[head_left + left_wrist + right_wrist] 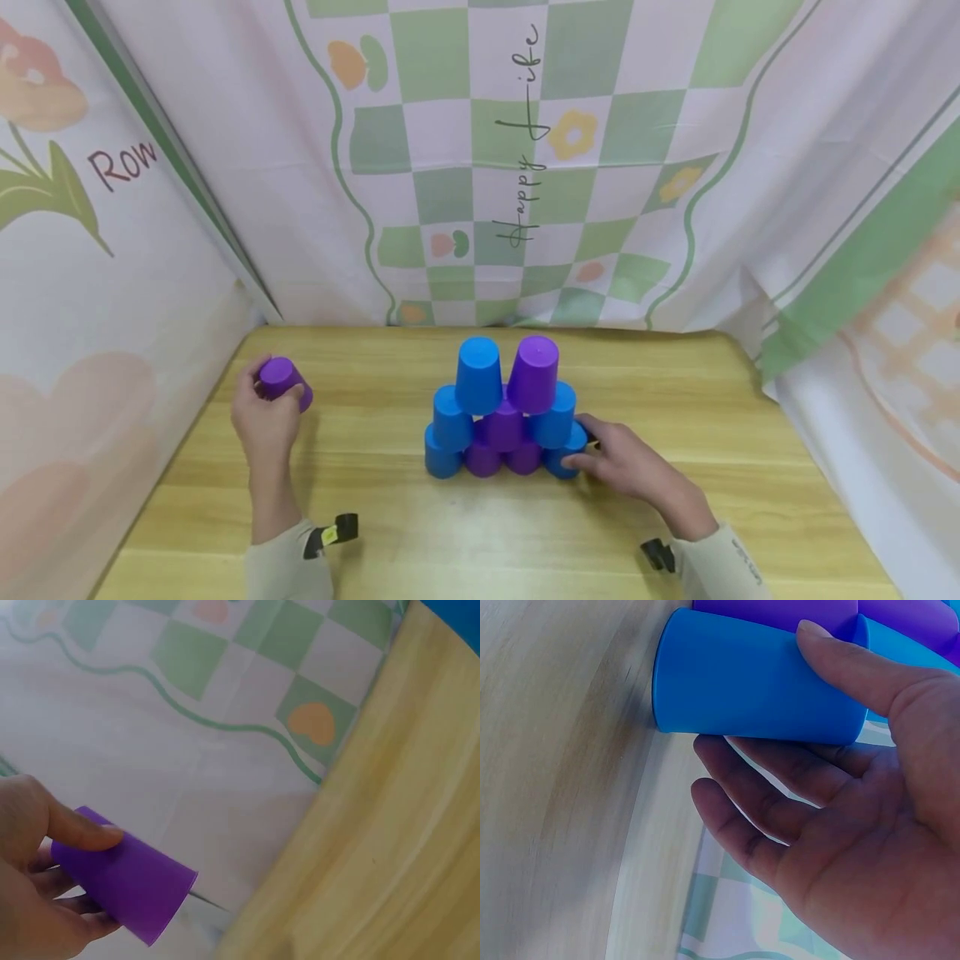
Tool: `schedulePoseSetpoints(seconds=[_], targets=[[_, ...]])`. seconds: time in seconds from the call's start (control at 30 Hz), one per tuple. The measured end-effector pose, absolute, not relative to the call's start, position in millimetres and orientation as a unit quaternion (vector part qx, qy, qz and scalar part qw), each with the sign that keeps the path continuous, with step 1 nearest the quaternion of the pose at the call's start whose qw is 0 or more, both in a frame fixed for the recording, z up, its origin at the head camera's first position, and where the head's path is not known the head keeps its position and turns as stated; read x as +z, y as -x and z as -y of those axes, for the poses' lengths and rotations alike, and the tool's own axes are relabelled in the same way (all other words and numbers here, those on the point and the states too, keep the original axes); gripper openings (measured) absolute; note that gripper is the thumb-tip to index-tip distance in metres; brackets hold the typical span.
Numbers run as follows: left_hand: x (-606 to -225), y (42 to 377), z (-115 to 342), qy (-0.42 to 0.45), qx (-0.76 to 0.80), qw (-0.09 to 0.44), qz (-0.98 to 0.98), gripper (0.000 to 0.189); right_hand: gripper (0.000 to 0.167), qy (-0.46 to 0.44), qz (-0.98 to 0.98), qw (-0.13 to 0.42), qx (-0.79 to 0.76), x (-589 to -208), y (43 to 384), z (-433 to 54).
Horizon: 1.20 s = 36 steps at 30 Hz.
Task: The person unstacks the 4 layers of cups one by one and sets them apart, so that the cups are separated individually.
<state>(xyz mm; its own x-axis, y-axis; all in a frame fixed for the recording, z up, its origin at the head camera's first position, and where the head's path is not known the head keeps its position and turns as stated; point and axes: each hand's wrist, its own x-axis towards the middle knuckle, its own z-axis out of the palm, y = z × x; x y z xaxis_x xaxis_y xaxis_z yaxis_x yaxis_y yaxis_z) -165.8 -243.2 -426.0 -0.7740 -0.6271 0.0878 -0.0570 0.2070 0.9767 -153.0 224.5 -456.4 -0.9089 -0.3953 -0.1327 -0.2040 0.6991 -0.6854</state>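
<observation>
My left hand (266, 417) holds a purple cup (139, 889) upside down at the table's left side, thumb on one side and fingers on the other. Upside-down cups form a stack mid-table. On top stand a blue cup (478, 375) and a purple cup (534, 375), over a middle row of blue, purple (504, 427) and blue. The bottom row has blue cups at its ends and purple ones between. My right hand (626, 462) is around the bottom-right blue cup (757, 682), thumb on its front and fingers behind; the two lower fingers stand apart from it.
The wooden table (360, 533) carries the stack. A checked curtain (510, 167) hangs behind its back edge, with printed cloth (112, 333) along the left and more cloth on the right. Each wrist wears a black strap-like device (333, 532).
</observation>
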Motion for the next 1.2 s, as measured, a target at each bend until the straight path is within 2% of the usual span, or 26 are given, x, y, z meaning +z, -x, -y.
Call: schedulePoseSetpoints(seconds=[0.4, 1.2], targets=[[-460.2, 172.6, 270.3, -0.313, -0.602, 0.258, 0.688, 0.071, 0.043, 0.16, -0.912, 0.138, -0.351, -458.7, 153.9, -225.8], [-477.4, 175.2, 274.0, -0.326, -0.617, 0.248, 0.672, 0.069, 0.041, 0.174, -0.911, 0.13, -0.351, -457.7, 154.3, -225.2]])
